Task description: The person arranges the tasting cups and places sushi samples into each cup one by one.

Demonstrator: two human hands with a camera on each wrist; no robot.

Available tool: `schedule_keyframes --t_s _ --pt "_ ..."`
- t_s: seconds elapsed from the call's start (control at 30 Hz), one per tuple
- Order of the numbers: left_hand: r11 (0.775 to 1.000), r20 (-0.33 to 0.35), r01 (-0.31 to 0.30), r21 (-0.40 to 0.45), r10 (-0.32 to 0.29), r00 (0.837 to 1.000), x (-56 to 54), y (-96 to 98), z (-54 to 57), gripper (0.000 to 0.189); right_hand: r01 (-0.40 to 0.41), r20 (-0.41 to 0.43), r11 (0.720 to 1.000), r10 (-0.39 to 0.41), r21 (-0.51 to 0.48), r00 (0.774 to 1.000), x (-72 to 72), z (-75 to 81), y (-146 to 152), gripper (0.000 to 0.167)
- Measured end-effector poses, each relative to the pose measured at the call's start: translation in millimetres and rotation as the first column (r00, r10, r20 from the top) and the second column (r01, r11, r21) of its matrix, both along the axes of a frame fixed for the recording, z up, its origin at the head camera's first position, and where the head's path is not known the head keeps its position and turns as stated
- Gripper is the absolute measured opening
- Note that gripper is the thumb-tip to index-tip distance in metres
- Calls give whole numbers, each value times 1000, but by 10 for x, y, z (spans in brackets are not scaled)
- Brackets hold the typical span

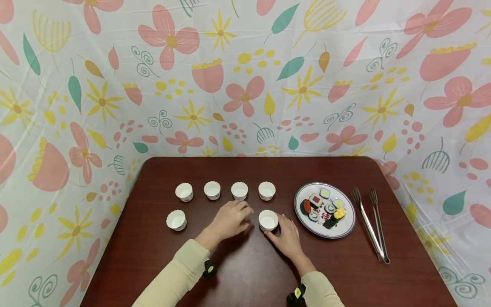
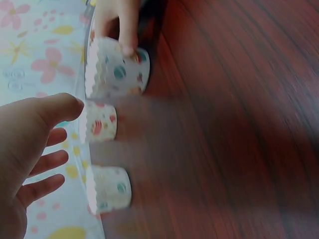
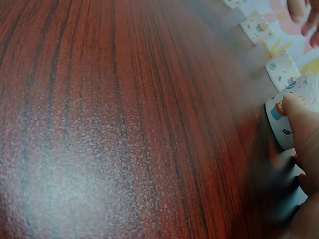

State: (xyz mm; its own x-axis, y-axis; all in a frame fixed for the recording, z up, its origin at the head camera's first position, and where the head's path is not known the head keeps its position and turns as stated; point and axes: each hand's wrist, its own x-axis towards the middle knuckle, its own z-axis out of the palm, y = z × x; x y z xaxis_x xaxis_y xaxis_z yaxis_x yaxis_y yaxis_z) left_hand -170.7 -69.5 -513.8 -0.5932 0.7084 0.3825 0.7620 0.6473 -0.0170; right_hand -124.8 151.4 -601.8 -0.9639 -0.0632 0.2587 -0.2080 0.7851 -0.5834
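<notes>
My right hand (image 1: 287,239) grips a white paper baking cup (image 1: 268,220) that stands upright on the table. The thumb lies on the printed side of this cup (image 3: 280,119) in the right wrist view. My left hand (image 1: 230,219) hovers to the left of it, fingers loosely bent and nothing in them. Its thumb and fingers are spread apart in the left wrist view. Beyond my left hand is the third baking cup (image 1: 239,190) of the back row, its front edge close to the fingers; the fourth cup (image 1: 266,190) stands behind the gripped one.
Two more cups (image 1: 184,192) (image 1: 212,190) stand in the back row, and another cup (image 1: 176,220) sits front left. A plate (image 1: 348,224) of sushi pieces is at the right, with metal tongs (image 1: 369,226) beside it. Flowered cloth (image 1: 245,98) hangs around the brown table (image 1: 245,281).
</notes>
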Motion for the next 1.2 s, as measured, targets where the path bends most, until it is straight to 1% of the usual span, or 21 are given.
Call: schedule_keyframes --t_s 0.13,0.23,0.37,0.47,0.73,0.93,1.07,1.2 --pt "999 -13 30 -39 -31 999 14 172 39 32 1 -5 1000 -1 0 1000 -4 -12 3 67" --pt "997 -23 49 -65 -51 998 24 279 44 30 -1 -13 1000 1 3 1000 -7 -13 6 66" --pt "995 -32 65 -77 -68 997 41 390 25 29 -2 -9 1000 2 5 1000 -7 -6 8 66" --pt "994 -35 65 -92 -68 997 53 449 -1 28 -2 -3 1000 2 2 1000 -4 5 7 65" --pt "984 -9 55 -172 -58 998 67 552 -69 25 -3 -11 1000 3 -13 1000 5 18 5 64" --pt "969 -27 60 -238 -68 997 78 600 -109 16 -3 -26 1000 3 -15 1000 0 2 0 63" --pt "965 -47 60 -254 -74 996 84 613 -124 9 -4 -22 1000 4 -17 1000 -3 -11 -2 63" --pt "964 -57 56 -259 -73 996 90 621 -135 6 -2 -40 1000 1 -12 999 1 -18 -2 64"
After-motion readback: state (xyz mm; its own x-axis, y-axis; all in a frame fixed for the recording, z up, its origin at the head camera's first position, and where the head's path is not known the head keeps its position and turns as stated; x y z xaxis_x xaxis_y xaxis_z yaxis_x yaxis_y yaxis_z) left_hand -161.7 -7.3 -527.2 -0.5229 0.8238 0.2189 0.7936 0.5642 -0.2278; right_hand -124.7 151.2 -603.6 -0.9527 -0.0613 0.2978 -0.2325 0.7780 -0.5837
